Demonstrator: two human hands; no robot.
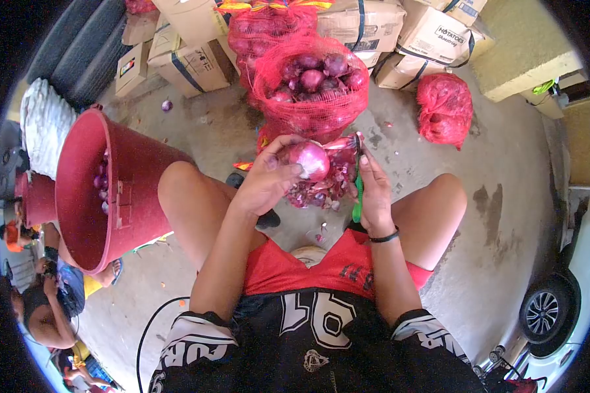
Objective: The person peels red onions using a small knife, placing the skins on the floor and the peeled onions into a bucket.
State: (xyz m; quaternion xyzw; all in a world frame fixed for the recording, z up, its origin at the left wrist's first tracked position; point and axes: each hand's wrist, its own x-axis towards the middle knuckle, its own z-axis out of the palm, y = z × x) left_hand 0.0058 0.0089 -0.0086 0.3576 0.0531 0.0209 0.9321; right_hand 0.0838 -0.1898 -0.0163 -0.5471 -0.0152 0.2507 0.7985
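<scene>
My left hand (263,175) is closed around a red onion (310,161) with a shiny purple skin and a pale patch. Held upright in my right hand (375,193) is a green-handled knife (358,196), its upper end near a loose strip of onion skin (343,143). Only a small gap separates the knife from the onion. Below both hands, a heap of onion skins (324,190) lies between my knees. Just beyond them stands an open red mesh sack (278,121) full of red onions (312,80).
At my left stands a large red tub (147,147) with some onions inside. Cardboard boxes (360,23) line the back, with a smaller red mesh bag (444,108) to the right. Another person (49,295) sits at far left; a car wheel (545,311) shows at right.
</scene>
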